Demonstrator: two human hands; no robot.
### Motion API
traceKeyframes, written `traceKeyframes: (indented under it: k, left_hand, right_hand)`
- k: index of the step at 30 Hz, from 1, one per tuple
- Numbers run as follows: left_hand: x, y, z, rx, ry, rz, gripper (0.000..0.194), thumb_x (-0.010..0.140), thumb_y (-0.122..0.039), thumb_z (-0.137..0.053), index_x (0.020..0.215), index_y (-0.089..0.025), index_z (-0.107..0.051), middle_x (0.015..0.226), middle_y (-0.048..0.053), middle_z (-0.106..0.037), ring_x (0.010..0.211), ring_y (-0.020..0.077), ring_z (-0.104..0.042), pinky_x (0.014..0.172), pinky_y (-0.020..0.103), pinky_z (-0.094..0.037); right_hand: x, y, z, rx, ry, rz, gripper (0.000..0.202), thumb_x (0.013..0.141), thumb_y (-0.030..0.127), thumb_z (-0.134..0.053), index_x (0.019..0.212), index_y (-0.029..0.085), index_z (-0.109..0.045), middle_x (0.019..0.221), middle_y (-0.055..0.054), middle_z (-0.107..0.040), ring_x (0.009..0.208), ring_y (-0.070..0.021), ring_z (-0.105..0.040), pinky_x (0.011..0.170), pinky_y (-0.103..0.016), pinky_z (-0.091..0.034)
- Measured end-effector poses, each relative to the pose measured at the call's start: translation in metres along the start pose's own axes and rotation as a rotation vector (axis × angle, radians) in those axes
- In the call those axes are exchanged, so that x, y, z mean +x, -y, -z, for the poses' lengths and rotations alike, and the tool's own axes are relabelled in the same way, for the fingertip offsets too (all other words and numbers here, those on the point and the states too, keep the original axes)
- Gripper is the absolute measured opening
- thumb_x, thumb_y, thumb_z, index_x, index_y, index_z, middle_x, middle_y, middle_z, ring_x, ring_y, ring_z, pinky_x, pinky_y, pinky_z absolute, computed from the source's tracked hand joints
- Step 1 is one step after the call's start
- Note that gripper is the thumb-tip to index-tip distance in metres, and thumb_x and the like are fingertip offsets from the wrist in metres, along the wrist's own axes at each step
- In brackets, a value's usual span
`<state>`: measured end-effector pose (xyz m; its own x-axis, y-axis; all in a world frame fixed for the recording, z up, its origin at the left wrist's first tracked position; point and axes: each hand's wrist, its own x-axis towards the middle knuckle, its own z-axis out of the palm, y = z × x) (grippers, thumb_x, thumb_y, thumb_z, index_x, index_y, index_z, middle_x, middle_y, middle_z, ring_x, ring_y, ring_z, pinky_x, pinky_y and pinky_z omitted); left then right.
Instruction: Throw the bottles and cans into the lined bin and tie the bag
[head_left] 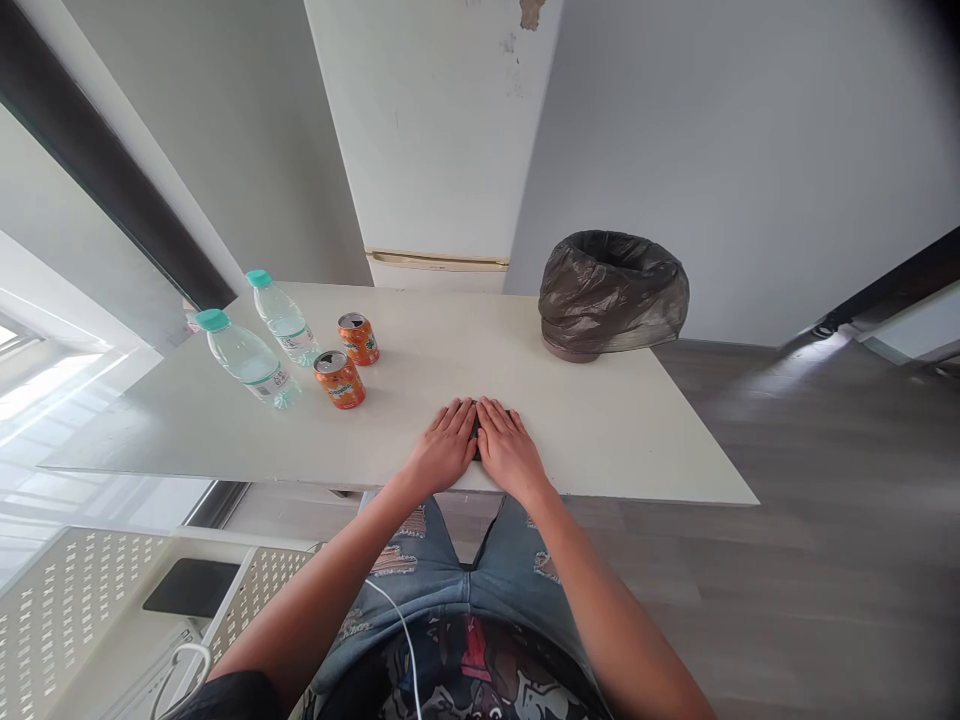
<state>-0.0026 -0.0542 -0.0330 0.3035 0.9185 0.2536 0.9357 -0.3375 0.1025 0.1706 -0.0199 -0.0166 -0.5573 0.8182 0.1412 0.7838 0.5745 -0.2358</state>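
My left hand (445, 442) and my right hand (511, 446) lie flat side by side at the table's near edge, fingers stretched forward. Both rest on a flat dark object (475, 447), which shows only in the gap between them and at its edges. The hands cover most of it, so I cannot tell its kind. To the left, two orange drink cans (341, 383) with opened tops stand upright on the white table (450, 340). Beside them are two clear plastic bottles (251, 362) with turquoise caps, also upright.
A bin lined with a dark plastic bag (611, 295) stands at the table's back right. Behind the table is a white fridge (435, 130). At lower left, a white perforated basket (82, 600) sits near a dark flat panel (191, 587). A white cable (405, 630) crosses my lap.
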Motion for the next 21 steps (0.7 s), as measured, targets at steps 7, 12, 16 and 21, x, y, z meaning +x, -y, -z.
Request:
traceKeyframes:
  k: [7, 12, 16, 21]
  left_hand:
    - [0.0, 0.001, 0.0, 0.003, -0.008, -0.003, 0.06, 0.111, -0.034, -0.03, 0.166, -0.012, -0.036, 0.172, 0.015, -0.038, 0.161, 0.0301, -0.034, 0.13, 0.048, -0.033]
    - [-0.001, 0.002, 0.004, 0.002, 0.009, -0.012, 0.061, 0.111, -0.036, -0.027, 0.165, -0.009, -0.037, 0.171, 0.016, -0.038, 0.161, 0.0305, -0.033, 0.131, 0.047, -0.033]
    - [-0.001, 0.001, 0.004, -0.01, 0.013, -0.016, 0.061, 0.111, -0.035, -0.028, 0.166, -0.01, -0.036, 0.172, 0.016, -0.036, 0.162, 0.0303, -0.031, 0.131, 0.048, -0.032]
    - [-0.001, 0.009, 0.01, -0.104, 0.024, -0.015, 0.065, 0.111, -0.041, -0.03, 0.169, -0.011, -0.029, 0.174, 0.017, -0.031, 0.164, 0.0295, -0.024, 0.132, 0.049, -0.03]
  right_hand:
    - [0.0, 0.001, 0.001, -0.016, 0.033, -0.014, 0.063, 0.111, 0.032, -0.018, 0.167, 0.01, -0.036, 0.175, -0.005, -0.027, 0.164, -0.0218, -0.027, 0.135, -0.045, -0.022]
    - [0.0, 0.002, 0.001, -0.036, 0.032, -0.014, 0.063, 0.112, 0.032, -0.017, 0.168, 0.012, -0.034, 0.176, -0.006, -0.026, 0.164, -0.0217, -0.026, 0.135, -0.046, -0.022]
    - [0.0, 0.002, 0.003, -0.036, 0.04, -0.017, 0.063, 0.111, 0.032, -0.017, 0.168, 0.012, -0.035, 0.175, -0.005, -0.027, 0.164, -0.0214, -0.026, 0.135, -0.045, -0.023]
    - [0.0, 0.002, 0.0, -0.02, 0.0, -0.002, 0.062, 0.111, 0.032, -0.02, 0.167, 0.011, -0.037, 0.175, -0.008, -0.03, 0.163, -0.0235, -0.028, 0.134, -0.048, -0.023]
